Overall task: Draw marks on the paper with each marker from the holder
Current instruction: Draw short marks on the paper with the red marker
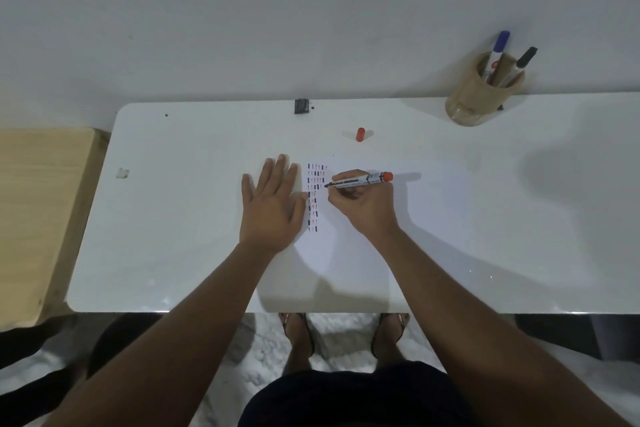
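A white sheet of paper (415, 211) lies on the white table (173, 218), carrying rows of short blue, red and black marks (316, 194) near its left edge. My right hand (363, 201) grips a red marker (363, 179), uncapped, its tip touching the paper just right of the marks. My left hand (273, 204) lies flat with fingers spread at the paper's left edge. The marker's red cap (360, 134) rests on the table behind the paper. A wooden holder (478, 97) at the back right contains a blue marker (497, 52) and a black marker (523, 61).
A small black object (301, 105) sits at the table's back edge against the wall. A pale wooden surface (38, 211) adjoins the table on the left. A small white scrap (122, 173) lies near the table's left side. My feet (346, 333) show below the front edge.
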